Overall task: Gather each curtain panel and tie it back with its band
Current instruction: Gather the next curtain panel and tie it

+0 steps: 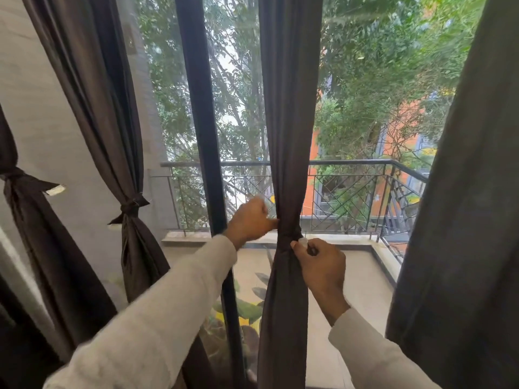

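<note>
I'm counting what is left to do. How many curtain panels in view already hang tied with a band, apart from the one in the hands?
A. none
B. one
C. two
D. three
C: two tied panels hang at left; the far-right panel hangs loose.

Two arms in view, left sleeve (157, 313) long, pale cream, soft plain cloth, right sleeve (373, 352) the same, both cuffs ending at the wrist, left hand (251, 217) bare, right hand (323, 265) bare

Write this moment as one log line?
middle curtain panel gathered | band around it | left hand, right hand gripping band | untied: right panel
</note>
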Motion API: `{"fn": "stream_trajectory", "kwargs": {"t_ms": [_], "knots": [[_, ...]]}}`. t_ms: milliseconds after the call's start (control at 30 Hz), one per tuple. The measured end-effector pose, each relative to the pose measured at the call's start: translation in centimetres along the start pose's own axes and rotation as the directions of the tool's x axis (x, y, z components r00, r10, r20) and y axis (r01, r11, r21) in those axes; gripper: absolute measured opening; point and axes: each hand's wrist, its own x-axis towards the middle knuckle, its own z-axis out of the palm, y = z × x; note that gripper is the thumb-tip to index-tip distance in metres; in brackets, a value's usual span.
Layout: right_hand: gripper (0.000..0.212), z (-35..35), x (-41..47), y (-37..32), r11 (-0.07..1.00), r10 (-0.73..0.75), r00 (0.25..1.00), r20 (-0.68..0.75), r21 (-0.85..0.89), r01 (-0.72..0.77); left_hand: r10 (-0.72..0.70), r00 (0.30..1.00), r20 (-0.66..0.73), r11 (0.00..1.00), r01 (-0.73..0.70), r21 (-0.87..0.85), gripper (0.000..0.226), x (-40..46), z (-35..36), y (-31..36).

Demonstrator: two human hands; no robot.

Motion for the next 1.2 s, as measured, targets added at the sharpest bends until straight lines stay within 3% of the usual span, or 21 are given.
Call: {"fn": "stream_trajectory", "kwargs": {"t_ms": [33, 100, 133, 233, 333, 467, 667, 733, 800, 867, 967, 1033, 1100, 1200], "knots": [[0.052, -0.2, -0.2, 0.0, 1.0, 0.003, 1.0, -0.022, -0.017, -0.004, -0.11, 0.993, -0.052, 0.994, 0.109, -0.013, 0.044, -1.3, 1.0, -0.7], [0.046, -0.3, -0.6, 0.1, 0.998, -0.03, 0.998, -0.052, -0.053, 0.027, -0.261, 0.957, 0.124, 0.916, 0.287, -0.282, 0.062, -4.1, 2.8, -1.2], [0.043, -0.3, -0.9, 0.2, 0.995, -0.068, 0.996, -0.054, -0.078, 0.064, -0.278, 0.937, 0.21, 0.847, 0.342, -0.407, 0.063, -5.1, 3.5, -1.0], [0.024, -0.2, -1.3, 1.0, 0.976, -0.18, 0.983, -0.024, -0.126, 0.175, -0.251, 0.932, 0.262, 0.731, 0.36, -0.58, 0.063, -5.7, 3.6, -0.3], [0.014, -0.6, -0.7, 1.6, 0.942, -0.298, 0.951, 0.083, -0.135, 0.307, -0.168, 0.928, 0.333, 0.696, 0.351, -0.627, 0.063, -5.1, 2.4, -0.4], [0.015, -1.8, 1.0, 1.7, 0.851, -0.462, 0.841, 0.281, -0.125, 0.509, -0.093, 0.943, 0.318, 0.779, 0.268, -0.567, 0.031, -4.4, 2.7, -1.2], [0.02, -3.9, 4.2, 2.2, 0.822, -0.458, 0.68, 0.573, -0.02, 0.57, -0.113, 0.941, 0.318, 0.796, 0.278, -0.538, 0.017, -2.6, 2.7, -1.8], [0.014, -4.7, 4.6, 1.6, 0.708, -0.534, 0.601, 0.595, -0.074, 0.703, -0.108, 0.937, 0.333, 0.78, 0.287, -0.556, 0.015, -2.7, 3.0, -2.0], [0.016, -5.3, 4.6, 0.1, 0.461, -0.677, 0.461, 0.574, -0.157, 0.873, -0.09, 0.937, 0.337, 0.76, 0.283, -0.585, 0.016, -2.9, 3.5, -1.9], [0.017, -5.4, 4.3, -1.9, 0.255, -0.734, 0.313, 0.602, -0.183, 0.95, -0.077, 0.944, 0.321, 0.755, 0.265, -0.599, 0.018, -3.3, 3.6, -1.7], [0.013, -5.0, 5.2, -4.5, 0.151, -0.73, 0.196, 0.655, -0.125, 0.981, -0.065, 0.944, 0.323, 0.715, 0.27, -0.645, 0.028, -3.9, 3.3, -1.6], [0.006, -4.8, 6.4, -5.8, 0.241, -0.712, 0.233, 0.662, -0.081, 0.967, -0.087, 0.938, 0.337, 0.745, 0.286, -0.603, 0.021, -4.0, 3.1, -2.2], [0.01, -4.8, 7.4, -6.8, 0.385, -0.669, 0.328, 0.667, -0.066, 0.92, -0.122, 0.939, 0.323, 0.806, 0.283, -0.52, 0.023, -4.0, 2.7, -3.1], [0.016, -4.2, 7.9, -6.9, 0.52, -0.659, 0.419, 0.624, -0.024, 0.854, -0.11, 0.979, 0.169, 0.866, 0.178, -0.468, 0.033, -4.0, 1.9, -3.6]]}}
